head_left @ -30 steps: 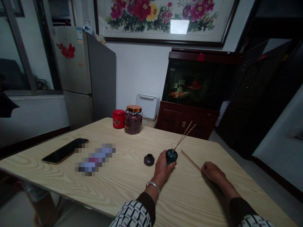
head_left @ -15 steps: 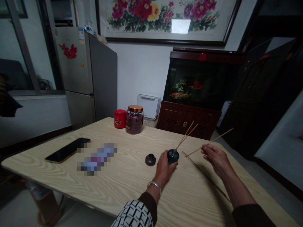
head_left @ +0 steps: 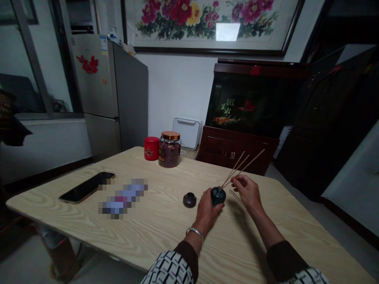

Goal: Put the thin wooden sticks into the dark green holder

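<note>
Left hand (head_left: 206,217) closed firmly around a dark green glass bottle (head_left: 218,196), which stands on the pale wood-grain surface (head_left: 166,236). Right hand (head_left: 247,192), just right of the bottle, is nearly closed, pinching a thin wooden stick (head_left: 251,161) angled down at the bottle's mouth. Two further sticks (head_left: 237,169) stand in the bottle. A dark round lid (head_left: 189,200) sits near its left side.

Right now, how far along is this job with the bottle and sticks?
Done: two wooden sticks stand in the dark green glass bottle. In hand: the left hand steadies the bottle while the right hand holds another stick at its mouth. Left: more sticks lie on the table, and the small dark lid sits apart.
</note>
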### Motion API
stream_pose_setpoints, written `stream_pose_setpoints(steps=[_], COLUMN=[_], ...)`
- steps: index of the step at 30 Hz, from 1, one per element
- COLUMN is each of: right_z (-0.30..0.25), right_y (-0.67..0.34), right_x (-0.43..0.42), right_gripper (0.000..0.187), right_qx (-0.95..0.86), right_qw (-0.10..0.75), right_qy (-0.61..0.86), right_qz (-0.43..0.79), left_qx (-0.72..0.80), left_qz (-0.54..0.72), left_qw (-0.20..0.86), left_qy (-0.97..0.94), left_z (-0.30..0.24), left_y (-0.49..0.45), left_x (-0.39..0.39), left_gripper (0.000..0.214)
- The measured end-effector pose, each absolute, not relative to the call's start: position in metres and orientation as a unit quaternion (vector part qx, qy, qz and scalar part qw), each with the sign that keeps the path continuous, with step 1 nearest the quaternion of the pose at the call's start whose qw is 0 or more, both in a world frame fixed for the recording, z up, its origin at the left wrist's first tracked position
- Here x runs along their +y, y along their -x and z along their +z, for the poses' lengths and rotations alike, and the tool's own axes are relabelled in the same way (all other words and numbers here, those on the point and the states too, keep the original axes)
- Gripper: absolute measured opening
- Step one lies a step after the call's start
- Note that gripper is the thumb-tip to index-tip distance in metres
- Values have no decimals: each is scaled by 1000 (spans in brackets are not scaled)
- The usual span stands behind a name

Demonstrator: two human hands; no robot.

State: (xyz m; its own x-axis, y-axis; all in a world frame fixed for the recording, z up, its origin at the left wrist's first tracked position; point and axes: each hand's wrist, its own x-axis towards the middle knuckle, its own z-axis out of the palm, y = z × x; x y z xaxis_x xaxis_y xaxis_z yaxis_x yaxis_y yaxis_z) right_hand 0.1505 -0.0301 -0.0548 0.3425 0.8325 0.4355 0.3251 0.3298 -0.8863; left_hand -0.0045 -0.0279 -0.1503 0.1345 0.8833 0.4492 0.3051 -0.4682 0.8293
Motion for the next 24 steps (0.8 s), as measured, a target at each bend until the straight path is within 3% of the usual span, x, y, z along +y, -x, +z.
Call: stream_pose_setpoints(steps=[7, 12, 19, 24], right_z=[-71, -77, -107, -122], right_y=[-131, -177, -261, -255], right_x=[-30, -38, -73, -81], right_gripper=[21, 28, 16, 18], right_qx=[-631, -611, -621, -609], right_qw=[494, 469, 153, 110], right_qy=[574, 621, 768, 785], right_qz=[169, 142, 19, -26], left_qx=[431, 429, 435, 432], left_qz=[490, 495, 495, 497], left_qw=[290, 282, 278, 279], left_qy=[-700, -701, -699, -698], left_z=[-149, -151, -157, -157], left_y=[4, 4, 2, 1], left_x=[-27, -26, -25, -25], left_gripper=[60, 58, 62, 61])
